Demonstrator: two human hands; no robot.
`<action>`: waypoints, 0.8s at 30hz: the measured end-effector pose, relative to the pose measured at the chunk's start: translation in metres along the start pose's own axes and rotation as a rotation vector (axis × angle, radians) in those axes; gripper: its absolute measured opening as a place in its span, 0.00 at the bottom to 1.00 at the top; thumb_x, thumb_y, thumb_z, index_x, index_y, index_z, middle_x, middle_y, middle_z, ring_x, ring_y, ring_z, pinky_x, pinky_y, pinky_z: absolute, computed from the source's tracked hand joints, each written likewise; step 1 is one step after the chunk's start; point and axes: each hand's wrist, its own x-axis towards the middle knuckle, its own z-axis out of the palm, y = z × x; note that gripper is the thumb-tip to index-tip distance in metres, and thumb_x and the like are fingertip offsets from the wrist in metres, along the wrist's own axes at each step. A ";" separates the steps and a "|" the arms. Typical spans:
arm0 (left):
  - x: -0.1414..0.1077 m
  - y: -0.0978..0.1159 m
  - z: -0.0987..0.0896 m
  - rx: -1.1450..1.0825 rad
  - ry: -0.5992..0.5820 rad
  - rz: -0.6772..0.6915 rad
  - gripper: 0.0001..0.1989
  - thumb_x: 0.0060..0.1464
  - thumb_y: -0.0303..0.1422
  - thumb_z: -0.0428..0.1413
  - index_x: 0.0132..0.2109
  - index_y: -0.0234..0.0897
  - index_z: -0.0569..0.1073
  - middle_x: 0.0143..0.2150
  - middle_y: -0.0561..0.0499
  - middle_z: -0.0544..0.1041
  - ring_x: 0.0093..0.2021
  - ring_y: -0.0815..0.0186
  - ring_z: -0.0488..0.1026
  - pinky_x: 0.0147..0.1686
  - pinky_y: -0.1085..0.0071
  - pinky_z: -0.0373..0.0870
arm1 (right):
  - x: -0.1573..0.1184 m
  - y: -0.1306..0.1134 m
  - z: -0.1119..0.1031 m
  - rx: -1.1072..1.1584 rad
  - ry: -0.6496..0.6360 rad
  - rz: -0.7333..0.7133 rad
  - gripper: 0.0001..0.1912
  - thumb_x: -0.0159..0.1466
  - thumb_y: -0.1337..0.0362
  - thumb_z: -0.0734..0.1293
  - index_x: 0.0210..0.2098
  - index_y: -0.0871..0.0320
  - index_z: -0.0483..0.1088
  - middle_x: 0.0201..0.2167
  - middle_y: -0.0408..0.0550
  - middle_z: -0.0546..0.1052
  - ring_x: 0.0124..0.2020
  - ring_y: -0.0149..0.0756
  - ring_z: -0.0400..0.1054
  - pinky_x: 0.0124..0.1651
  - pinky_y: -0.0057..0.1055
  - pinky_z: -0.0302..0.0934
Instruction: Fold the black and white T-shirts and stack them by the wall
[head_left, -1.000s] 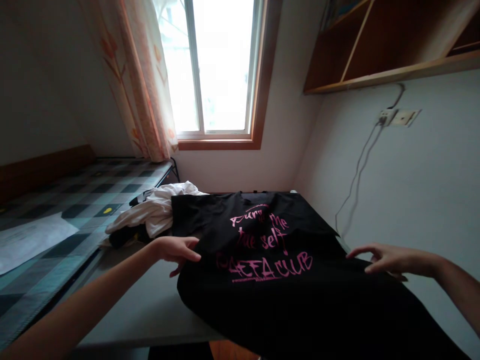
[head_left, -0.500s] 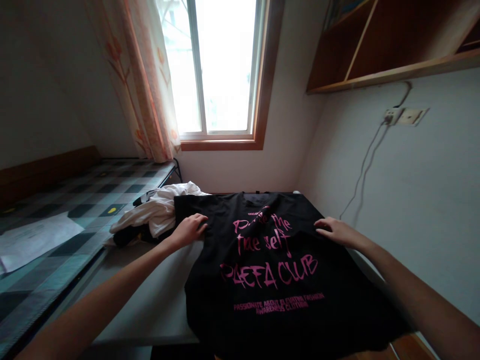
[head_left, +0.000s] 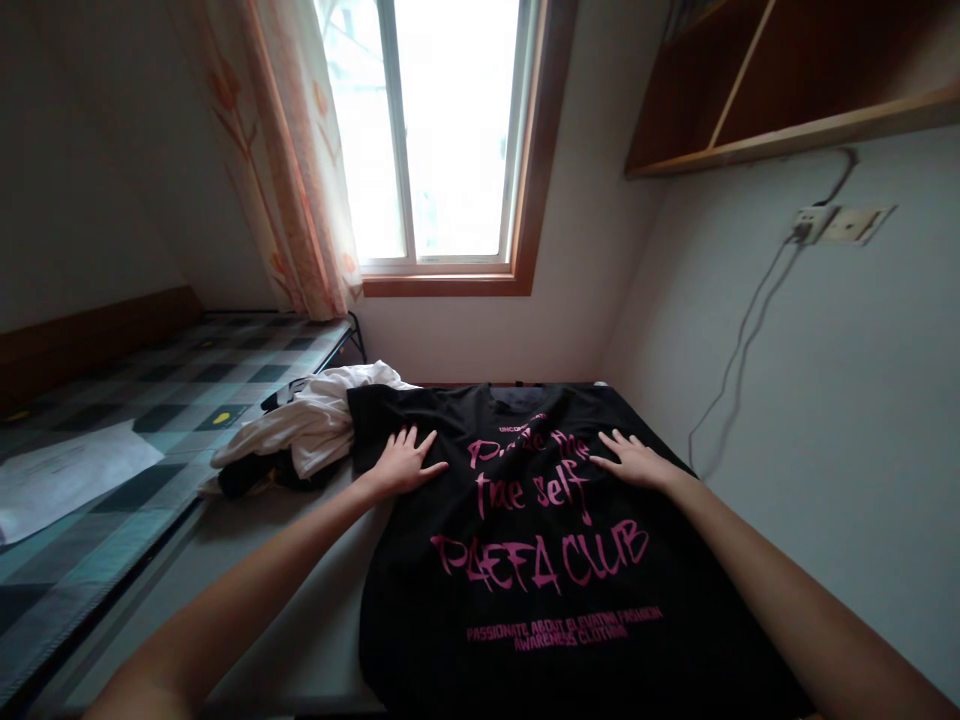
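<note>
A black T-shirt (head_left: 420, 620) with pink lettering lies spread over the table, its neckline toward the window and its lower part toward me. My left hand (head_left: 405, 462) rests on the left chest area of the shirt, fingers spread. On the opposite side, my right hand (head_left: 634, 460) lies on the fabric beside the top lines of print, its fingers also apart. Neither hand grips the cloth. Some creases run through the upper print, and the shirt's bottom edge is out of view.
White and black clothes (head_left: 322, 410) sit heaped at the table's (head_left: 300, 600) far left. Left of it stands a bed with a checked mattress (head_left: 247, 350), a paper sheet (head_left: 75, 475) on it. A cord (head_left: 739, 350) hangs along the right wall, below a wooden shelf (head_left: 795, 135).
Both hands have left the shirt's side edges and moved inward onto its chest, fingers now spread. The shirt lies flatter, and the view has shifted slightly.
</note>
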 end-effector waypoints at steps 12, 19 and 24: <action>0.058 0.006 -0.003 -0.061 -0.039 -0.074 0.44 0.55 0.63 0.38 0.71 0.44 0.49 0.72 0.34 0.47 0.69 0.39 0.49 0.60 0.49 0.54 | 0.046 0.005 0.001 -0.031 0.057 0.028 0.46 0.64 0.39 0.51 0.70 0.66 0.45 0.71 0.61 0.46 0.71 0.53 0.40 0.70 0.44 0.39; 0.073 0.010 -0.017 -0.133 -0.076 -0.125 0.44 0.53 0.64 0.40 0.71 0.47 0.49 0.71 0.34 0.48 0.69 0.39 0.49 0.57 0.48 0.59 | 0.058 -0.010 -0.022 -0.052 0.077 0.077 0.32 0.68 0.56 0.49 0.63 0.67 0.62 0.64 0.63 0.63 0.65 0.51 0.56 0.64 0.46 0.51; 0.059 0.013 -0.022 0.013 0.027 -0.032 0.38 0.54 0.60 0.43 0.64 0.43 0.65 0.60 0.35 0.67 0.58 0.45 0.67 0.53 0.55 0.64 | 0.057 -0.055 -0.045 -0.147 0.272 0.146 0.31 0.68 0.51 0.50 0.54 0.64 0.72 0.60 0.62 0.68 0.65 0.58 0.52 0.64 0.53 0.45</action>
